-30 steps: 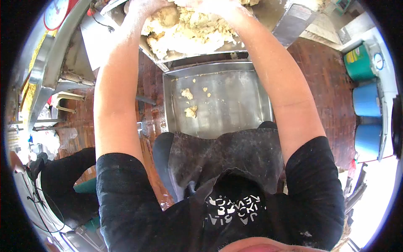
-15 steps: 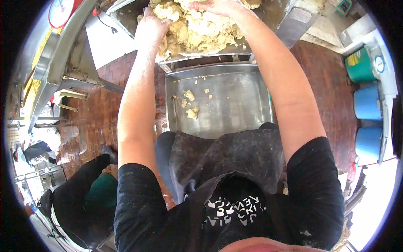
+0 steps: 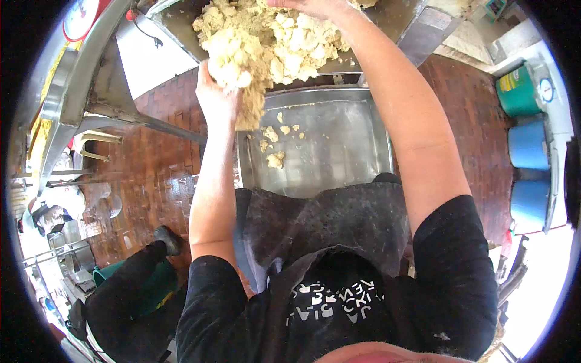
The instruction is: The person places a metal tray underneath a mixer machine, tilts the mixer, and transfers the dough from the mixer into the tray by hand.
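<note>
A big mass of crumbly yellow dough point(image 3: 302, 45) fills the metal trough point(image 3: 175, 21) at the top. My left hand point(image 3: 215, 91) is wrapped round the lower left side of a dough lump that hangs over the trough's front edge; its fingers are partly hidden. At the upper edge of the view, my right hand point(image 3: 311, 7) lies on top of the dough, fingers stretched out, partly cut off by the frame. Below the trough is a rectangular steel tray point(image 3: 327, 148) with several small dough bits point(image 3: 275, 160) on its left side.
A dial scale point(image 3: 78, 18) is at the upper left, beside a metal table frame point(image 3: 112, 91). Another person's dark-clothed leg point(image 3: 130, 284) shows at the lower left. Green point(image 3: 517, 94) and blue bins point(image 3: 529, 145) line the right wall.
My left hand has moved down and toward me, with dough now bulging over the trough's front edge. My right hand has shifted slightly up. The other person's leg has moved.
</note>
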The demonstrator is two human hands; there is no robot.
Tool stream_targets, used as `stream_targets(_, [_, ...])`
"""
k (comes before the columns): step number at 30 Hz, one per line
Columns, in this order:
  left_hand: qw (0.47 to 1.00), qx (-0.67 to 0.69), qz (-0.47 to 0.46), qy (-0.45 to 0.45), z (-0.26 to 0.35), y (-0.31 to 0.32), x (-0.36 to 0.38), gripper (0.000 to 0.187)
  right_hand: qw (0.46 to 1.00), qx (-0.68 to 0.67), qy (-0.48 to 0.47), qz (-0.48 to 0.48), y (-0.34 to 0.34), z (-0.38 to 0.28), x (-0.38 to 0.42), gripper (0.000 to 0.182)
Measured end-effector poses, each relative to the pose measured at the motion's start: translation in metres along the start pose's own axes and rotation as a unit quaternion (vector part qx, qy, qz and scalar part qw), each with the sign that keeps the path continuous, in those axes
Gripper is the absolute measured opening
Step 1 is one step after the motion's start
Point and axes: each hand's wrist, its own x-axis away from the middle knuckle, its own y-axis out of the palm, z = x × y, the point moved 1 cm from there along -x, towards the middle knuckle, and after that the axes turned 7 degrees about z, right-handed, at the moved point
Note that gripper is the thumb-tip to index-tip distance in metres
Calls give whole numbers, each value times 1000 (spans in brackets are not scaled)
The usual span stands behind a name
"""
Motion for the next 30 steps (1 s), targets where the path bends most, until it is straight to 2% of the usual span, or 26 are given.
stream_targets(1, [999, 52, 3, -1, -10, -1, 11, 48, 1000, 5, -9, 13, 2, 0, -1, 119])
stream_targets(3, [981, 181, -27, -62, -14, -8, 39, 58, 999, 13, -26, 38, 11, 6, -6, 119])
stream_targets(4, [981, 189, -15, -51, -8, -9, 54, 43, 988, 64, -64, 121, 41, 28, -20, 119])
stream_targets(5, [969, 240, -30, -46, -10, -11, 70, 43, 994, 46, -47, 83, 31, 22, -17, 119])
stream_targets(9, [979, 170, -43, -104, -29, -3, 137, 43, 999, 24, -11, 22, 3, 1, -2, 120])
stream_targets(11, [960, 204, -96, -166, -50, 14, 174, 59, 1000, 20, -1, 5, -1, -3, 0, 120])
stream_targets(13, [961, 97, -202, -165, -59, 28, 195, 58, 1000, 19, 2, -1, 1, -4, 2, 120])
stream_targets(14, [943, 51, -283, -170, -78, 38, 210, 57, 1000, 21, 2, 0, 1, -5, 2, 119])
stream_targets(16, [881, -39, -438, -173, -115, 63, 229, 56, 999, 30, -10, 8, 1, -3, 0, 119])
stream_targets(19, [774, -140, -615, -48, -99, 55, 174, 58, 998, 38, -37, 21, 8, 4, -2, 119])
stream_targets(21, [912, -89, -390, -95, -58, 42, 104, 38, 998, 36, -42, 26, 8, 3, -2, 119])
stream_targets(22, [968, -39, -242, -56, -55, 40, 61, 36, 998, 39, -42, 33, 10, 4, -2, 118])
stream_targets(23, [988, -67, -129, -47, -12, 28, 17, 34, 997, 43, -43, 38, 11, 3, -2, 118])
stream_targets(24, [995, -57, -8, 85, -16, 32, -27, 35, 997, 47, -44, 43, 11, 3, -1, 117])
stream_targets(25, [961, -113, 40, 249, -34, 37, -80, 46, 997, 47, -40, 41, 10, 2, -1, 117])
stream_targets(26, [953, -195, 34, 230, -15, 42, -109, 57, 998, 47, -36, 37, 10, 1, 0, 116])
stream_targets(27, [942, -230, 1, 244, -44, 57, -152, 77, 998, 49, -34, 36, 9, 1, -2, 116])
stream_targets(28, [917, -288, 66, 269, -68, 82, -179, 101, 997, 59, -28, 38, 7, -1, -1, 116])
stream_targets(30, [904, -344, 24, 252, -74, 101, -199, 104, 997, 57, -27, 48, 7, -2, 0, 116])
